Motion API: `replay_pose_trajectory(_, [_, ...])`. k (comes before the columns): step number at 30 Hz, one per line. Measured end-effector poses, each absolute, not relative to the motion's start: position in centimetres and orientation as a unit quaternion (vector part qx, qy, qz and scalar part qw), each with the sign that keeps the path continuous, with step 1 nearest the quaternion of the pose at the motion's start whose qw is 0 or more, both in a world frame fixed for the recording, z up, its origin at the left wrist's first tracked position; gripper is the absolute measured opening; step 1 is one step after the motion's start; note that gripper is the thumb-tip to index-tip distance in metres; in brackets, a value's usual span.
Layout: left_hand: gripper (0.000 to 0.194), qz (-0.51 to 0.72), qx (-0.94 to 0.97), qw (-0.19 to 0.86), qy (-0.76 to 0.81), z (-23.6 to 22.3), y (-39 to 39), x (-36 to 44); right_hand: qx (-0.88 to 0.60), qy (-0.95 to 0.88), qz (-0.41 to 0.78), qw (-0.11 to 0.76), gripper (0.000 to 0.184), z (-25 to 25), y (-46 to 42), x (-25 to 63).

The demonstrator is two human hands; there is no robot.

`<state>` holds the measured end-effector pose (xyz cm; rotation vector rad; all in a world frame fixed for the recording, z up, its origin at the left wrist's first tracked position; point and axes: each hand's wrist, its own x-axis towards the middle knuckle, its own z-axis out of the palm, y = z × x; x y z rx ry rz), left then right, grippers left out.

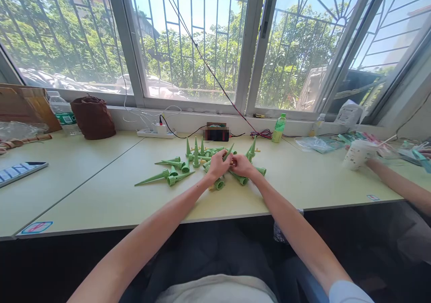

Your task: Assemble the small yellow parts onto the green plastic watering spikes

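Note:
My left hand (pixel 218 163) is closed around a green plastic watering spike (pixel 230 150), whose pointed end sticks up past the fingers. Right beside it, my right hand (pixel 241 165) pinches at the lower end of that spike; a bit of yellow-orange shows between the fingertips, too small to make out. More green spikes surround both hands. Some stand upright, like the one (pixel 195 154) behind my left hand and another (pixel 252 150) behind my right. Others lie on their sides, such as the long one (pixel 152 177) at the left. My forearms hide part of the pile.
At the back are a phone (pixel 217 132), a power strip (pixel 156 131) and a green-labelled bottle (pixel 279 128). A brown bag (pixel 92 117) stands left, with another phone (pixel 22 173) nearer. At right, another person's arm (pixel 397 182) reaches beside a paper cup (pixel 359 154).

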<state>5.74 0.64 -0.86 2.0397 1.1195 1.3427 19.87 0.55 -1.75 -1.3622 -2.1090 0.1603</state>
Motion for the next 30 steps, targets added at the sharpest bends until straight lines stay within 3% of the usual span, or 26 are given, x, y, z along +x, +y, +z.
replay_pose_trajectory(8, [0.028, 0.484, 0.740, 0.239, 0.401, -0.84, 0.52, 5.72, -0.550, -0.782, 0.034, 0.290, 0.023, -1.56, 0.42, 20.08])
replay_pose_trajectory(30, [0.029, 0.467, 0.755, 0.222, 0.404, -0.78, 0.34, 5.73, -0.557, -0.789, 0.023, 0.256, 0.011, -1.80, 0.58, 20.05])
